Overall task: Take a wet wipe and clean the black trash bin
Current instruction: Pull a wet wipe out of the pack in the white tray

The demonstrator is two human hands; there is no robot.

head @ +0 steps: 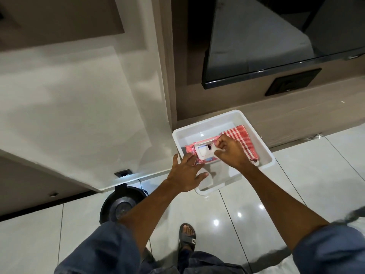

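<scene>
I have both hands down in the white rectangular plastic tub (264,147) that sits on the glossy tiled floor (296,194) against the wall. Lying flat in the tub is the pink soft-plastic wet-wipe pack (192,153), its white hinged dispenser lid (205,150) facing up so the opening can be reached from above. My left hand (185,173) is spread fairly wide, fingers pressing on the near end of the pack; I judge that is there to pin the pack so it does not lift when a wipe is drawn. My right hand (230,150) is curled nearly closed, thumb and fingertips pinched at the right edge of the lid; whether they have a wipe or only the lid flap I cannot tell, as the pinch hides it. No wipe is clearly out of the pack yet.

A red-and-white checked cloth (243,139) lies folded beside the pack, partly under my right wrist, out of the way of the lid.

The round black plastic trash bin (118,206) stands on the floor to my left, tucked under the pale ledge and partly hidden by my left forearm, well apart from the tub and untouched. So cleaning has not begun; this is the wipe-fetching step.
</scene>
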